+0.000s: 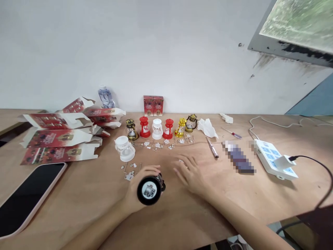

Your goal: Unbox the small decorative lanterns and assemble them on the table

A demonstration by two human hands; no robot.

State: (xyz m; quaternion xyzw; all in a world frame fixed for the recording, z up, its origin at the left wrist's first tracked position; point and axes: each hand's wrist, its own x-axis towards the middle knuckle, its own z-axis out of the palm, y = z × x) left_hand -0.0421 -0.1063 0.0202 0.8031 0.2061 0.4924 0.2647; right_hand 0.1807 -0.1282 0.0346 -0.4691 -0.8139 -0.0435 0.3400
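My left hand [135, 185] is wrapped around a small black lantern [149, 191]. The lantern is tipped so its round base faces me, with metal parts visible in the pale opening. To its right, my right hand [191, 175] hovers low over the table with fingers spread. A small shiny piece [181, 160] shows by its fingertips; whether they touch it I cannot tell. Beyond my hands stands a row of small lanterns, among them a white one [157, 129], a red one [169, 129] and a gold one [180, 127]. A nearer white lantern [125, 148] leans. Loose metal parts [129, 175] lie beside my left hand.
Flattened red-and-white boxes [56, 139] and a large phone [28, 198] are on the left. A bottle [106, 97] and two red boxes [153, 106] stand against the wall. Screwdrivers [212, 148], crumpled tissue [207, 128], a blurred dark object [239, 158] and a power strip [275, 159] occupy the right.
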